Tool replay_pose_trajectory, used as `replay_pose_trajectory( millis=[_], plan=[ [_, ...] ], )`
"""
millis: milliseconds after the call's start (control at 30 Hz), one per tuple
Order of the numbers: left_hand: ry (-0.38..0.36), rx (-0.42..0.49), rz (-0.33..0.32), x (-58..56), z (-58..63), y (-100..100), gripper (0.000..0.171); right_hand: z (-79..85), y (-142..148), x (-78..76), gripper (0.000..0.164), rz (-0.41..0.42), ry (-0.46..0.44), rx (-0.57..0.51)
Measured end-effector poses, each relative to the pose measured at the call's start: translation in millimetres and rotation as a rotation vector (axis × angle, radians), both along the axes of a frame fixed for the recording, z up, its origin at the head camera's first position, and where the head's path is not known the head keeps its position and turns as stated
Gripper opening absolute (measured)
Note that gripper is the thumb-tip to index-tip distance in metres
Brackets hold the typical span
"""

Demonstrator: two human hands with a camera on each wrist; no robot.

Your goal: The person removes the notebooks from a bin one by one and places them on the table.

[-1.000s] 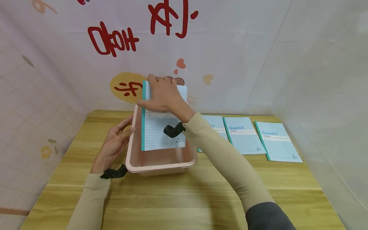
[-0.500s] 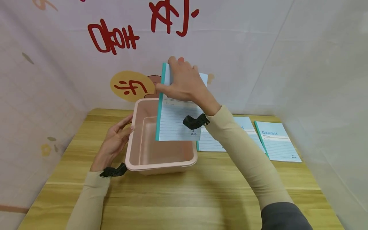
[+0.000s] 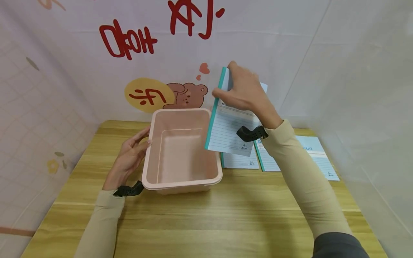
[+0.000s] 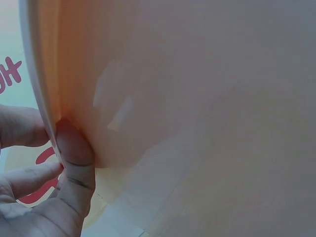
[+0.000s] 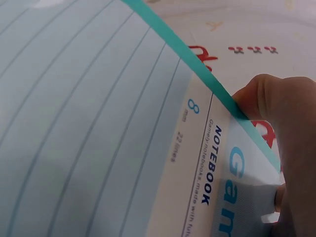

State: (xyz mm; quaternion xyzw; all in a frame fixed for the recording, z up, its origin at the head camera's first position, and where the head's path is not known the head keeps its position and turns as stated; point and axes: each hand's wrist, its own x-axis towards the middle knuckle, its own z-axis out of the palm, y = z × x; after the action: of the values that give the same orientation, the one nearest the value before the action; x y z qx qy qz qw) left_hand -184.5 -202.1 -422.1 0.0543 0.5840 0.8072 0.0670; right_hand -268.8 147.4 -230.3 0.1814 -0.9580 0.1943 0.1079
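My right hand grips a light blue notebook near its top, thumb on the teal spine. The notebook is raised and tilted, just right of the pink plastic bin, its lower spine corner overlapping the bin's right rim in the head view. In the right wrist view, the cover of the notebook fills most of the frame, and the thumb presses at the spine. On the bin's left side, my left hand pinches the rim; the left wrist view shows thumb and fingers at that edge.
Three matching notebooks lie in a row to the right: a near one partly hidden under the raised notebook, a middle one and a far one, both partly behind the right arm. A printed white wall sheet encloses the wooden table.
My right hand has carried the notebook rightward from over the bin to beside its right rim, tilting it. The left hand stays on the bin's left rim.
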Motion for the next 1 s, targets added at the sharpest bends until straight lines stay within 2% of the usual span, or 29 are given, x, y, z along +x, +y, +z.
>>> replay_pose_trajectory(
  millis=[267,500,733,867,1000],
  plan=[
    [0.018,0.018,0.010,0.2,-1.1,-1,0.066,-25.3,40,-2.6,0.053,-0.048,-0.070,0.012],
    [0.009,0.021,0.000,-0.6,-1.1,0,0.067,-64.0,66,1.0,0.054,-0.059,-0.134,0.031],
    [0.013,0.002,-0.012,-1.2,-1.4,-1,0.067,-110.0,79,11.9,0.060,-0.030,-0.237,0.075],
    [0.013,0.007,0.000,-1.3,-2.6,-1,0.068,-130.0,80,19.9,0.069,-0.010,-0.256,0.100],
    [0.015,0.012,0.009,-1.7,-3.7,0,0.068,-146.6,76,31.1,0.069,0.006,-0.262,0.125]
  ],
)
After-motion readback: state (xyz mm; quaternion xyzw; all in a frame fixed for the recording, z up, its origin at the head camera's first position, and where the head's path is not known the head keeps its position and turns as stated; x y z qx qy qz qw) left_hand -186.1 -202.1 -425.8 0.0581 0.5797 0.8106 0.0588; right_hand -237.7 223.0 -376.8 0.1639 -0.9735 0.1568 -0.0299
